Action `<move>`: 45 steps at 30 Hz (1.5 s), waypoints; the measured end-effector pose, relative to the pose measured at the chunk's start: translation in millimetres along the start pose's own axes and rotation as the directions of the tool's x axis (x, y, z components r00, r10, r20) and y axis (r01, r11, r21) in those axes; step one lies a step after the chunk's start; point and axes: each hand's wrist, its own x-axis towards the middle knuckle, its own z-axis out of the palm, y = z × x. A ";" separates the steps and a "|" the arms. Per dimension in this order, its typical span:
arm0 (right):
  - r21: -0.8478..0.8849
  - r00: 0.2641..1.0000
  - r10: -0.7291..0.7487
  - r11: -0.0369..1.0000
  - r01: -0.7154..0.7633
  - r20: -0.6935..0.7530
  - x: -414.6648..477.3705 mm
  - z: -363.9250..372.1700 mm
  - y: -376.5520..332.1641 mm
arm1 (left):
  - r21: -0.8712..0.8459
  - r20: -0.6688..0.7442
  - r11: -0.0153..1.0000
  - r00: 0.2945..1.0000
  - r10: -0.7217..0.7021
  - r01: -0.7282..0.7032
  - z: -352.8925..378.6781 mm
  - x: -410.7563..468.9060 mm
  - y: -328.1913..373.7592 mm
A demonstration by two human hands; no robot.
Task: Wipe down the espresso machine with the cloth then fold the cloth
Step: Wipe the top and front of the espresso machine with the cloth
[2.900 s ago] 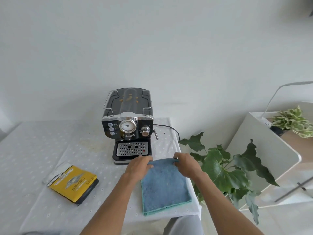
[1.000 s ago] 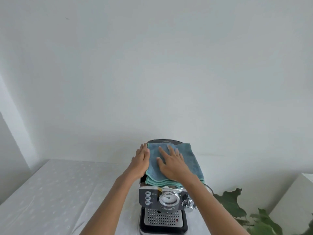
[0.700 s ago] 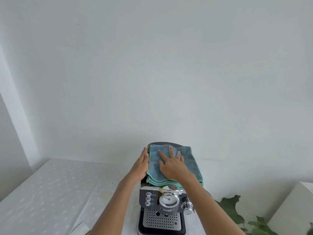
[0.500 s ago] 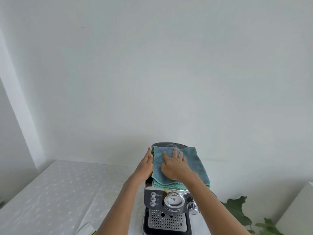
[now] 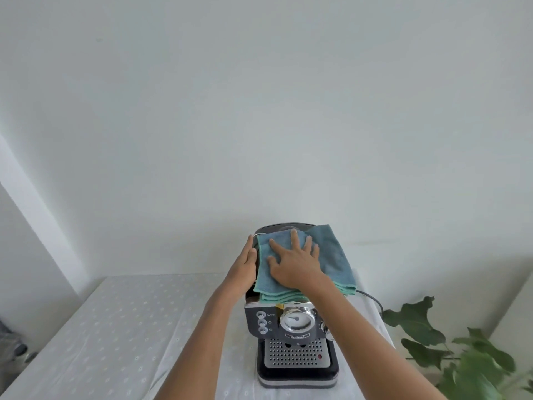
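A black and chrome espresso machine (image 5: 294, 336) stands on the white table, its dial and drip grille facing me. A folded blue-green cloth (image 5: 334, 261) lies over the machine's top, hanging past the right side. My right hand (image 5: 297, 262) presses flat on the cloth with fingers spread. My left hand (image 5: 243, 269) rests with straight fingers against the machine's upper left edge, beside the cloth. The machine's top surface is hidden under the cloth.
The table (image 5: 115, 327) wears a white dotted cloth. A black cord (image 5: 372, 300) runs from the machine's right side. A leafy plant (image 5: 450, 356) stands at the right. A white wall rises close behind the machine.
The cloth went from the table in front of the machine onto its top. Over the last second my right hand slid a little across the cloth while my left stayed at the edge.
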 end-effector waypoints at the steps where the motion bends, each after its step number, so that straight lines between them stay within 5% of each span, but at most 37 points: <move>1: 0.001 1.000 0.002 1.000 -0.002 0.005 5.2 -2.7 1.1 | 0.001 -0.002 1.000 1.000 -0.005 0.005 0.7 -0.8 1.0; 16: -0.082 0.999 -0.048 0.995 0.048 0.004 11.9 -2.8 -7.4 | -0.163 -0.009 0.987 1.000 0.004 -0.005 3.4 -3.1 -1.9; 22: -0.048 0.995 -0.098 0.994 0.099 0.013 -21.4 3.3 5.1 | -0.106 -0.021 0.994 1.000 -0.002 -0.001 2.7 -4.9 -2.8; 28: 0.014 0.999 0.053 0.998 -0.053 -0.002 14.8 -6.1 1.2 | -0.077 -0.010 0.997 1.000 0.006 -0.007 2.2 -8.9 -0.7; 45: 0.008 0.999 -0.030 1.000 0.030 -0.026 -25.0 4.9 -0.6 | -0.112 -0.028 0.993 0.999 0.024 -0.027 3.7 -14.6 0.7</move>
